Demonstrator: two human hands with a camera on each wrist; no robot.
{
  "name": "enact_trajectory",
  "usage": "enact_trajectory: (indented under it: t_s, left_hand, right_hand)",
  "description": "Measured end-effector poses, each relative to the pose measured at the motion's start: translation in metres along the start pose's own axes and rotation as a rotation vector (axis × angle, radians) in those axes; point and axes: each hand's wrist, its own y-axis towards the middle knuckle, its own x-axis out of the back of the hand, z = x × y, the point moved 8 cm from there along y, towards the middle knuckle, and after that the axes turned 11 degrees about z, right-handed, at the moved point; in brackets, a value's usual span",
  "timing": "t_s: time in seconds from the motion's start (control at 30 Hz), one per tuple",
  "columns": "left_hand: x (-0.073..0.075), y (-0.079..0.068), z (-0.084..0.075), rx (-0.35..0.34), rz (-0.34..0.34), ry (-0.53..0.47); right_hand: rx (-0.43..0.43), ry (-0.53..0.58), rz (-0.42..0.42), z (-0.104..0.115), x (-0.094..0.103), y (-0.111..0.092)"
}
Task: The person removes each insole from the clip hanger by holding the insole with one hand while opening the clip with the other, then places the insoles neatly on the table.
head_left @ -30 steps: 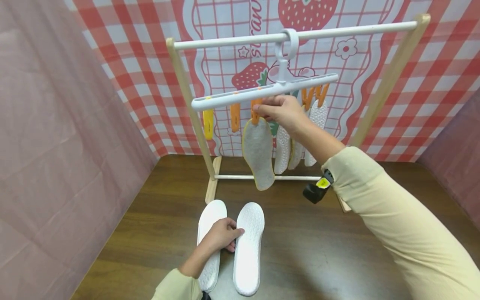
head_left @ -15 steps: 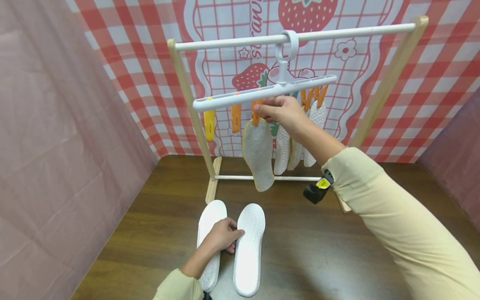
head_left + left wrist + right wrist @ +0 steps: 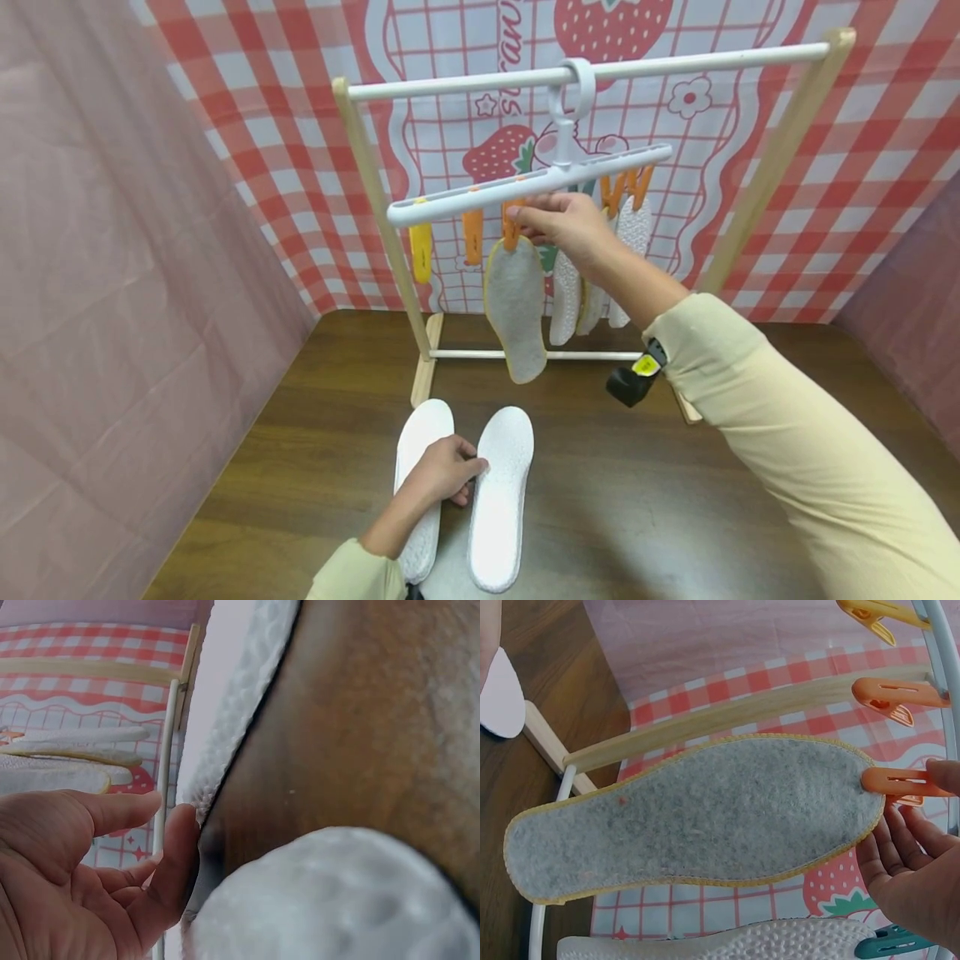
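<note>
My right hand point(image 3: 572, 229) pinches an orange clothespin point(image 3: 900, 782) under the white hanger point(image 3: 525, 183). That clothespin bites the rounded end of a grey felt insole point(image 3: 697, 814) with yellow edging, which hangs down. On the table, two white textured insoles lie side by side: a left one point(image 3: 422, 442) and a right one point(image 3: 504, 492). My left hand point(image 3: 448, 471) is between them, one fingertip at the right insole's edge. In the left wrist view its fingers point(image 3: 176, 855) are loosely bent with nothing visible between thumb and index; part of the left insole is hidden beneath the hand.
A yellow clothespin point(image 3: 421, 250) and another orange clothespin point(image 3: 472, 237) hang at the hanger's left. More insoles point(image 3: 632, 258) hang on the right; a teal clothespin point(image 3: 892, 941) holds one. The rack's wooden post point(image 3: 378, 200) and low white rod point(image 3: 465, 354) stand close behind the loose insoles.
The right loose insole has shifted slightly to the right on the table. The hanger has swung a little. Both hands stay nearly where they were, the right still pinching the clothespin.
</note>
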Motion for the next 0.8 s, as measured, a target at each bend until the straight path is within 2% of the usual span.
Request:
enact_trajectory:
  t_s: [0.23,0.5,0.8]
  left_hand:
    - [0.014,-0.001,-0.014,-0.039,-0.012,-0.001]
    - [0.037,0.004,-0.036,-0.159,-0.070,-0.064]
    - [0.059,0.010,-0.050,-0.266,-0.190,-0.135]
  right_hand:
    - [0.011,-0.008,0.003,0.000,-0.001,0.001]
    - [0.003,-0.005,0.002,-0.004,0.003,-0.001]
    - [0.019,-0.014,0.007,-0.002,0.003,-0.002]
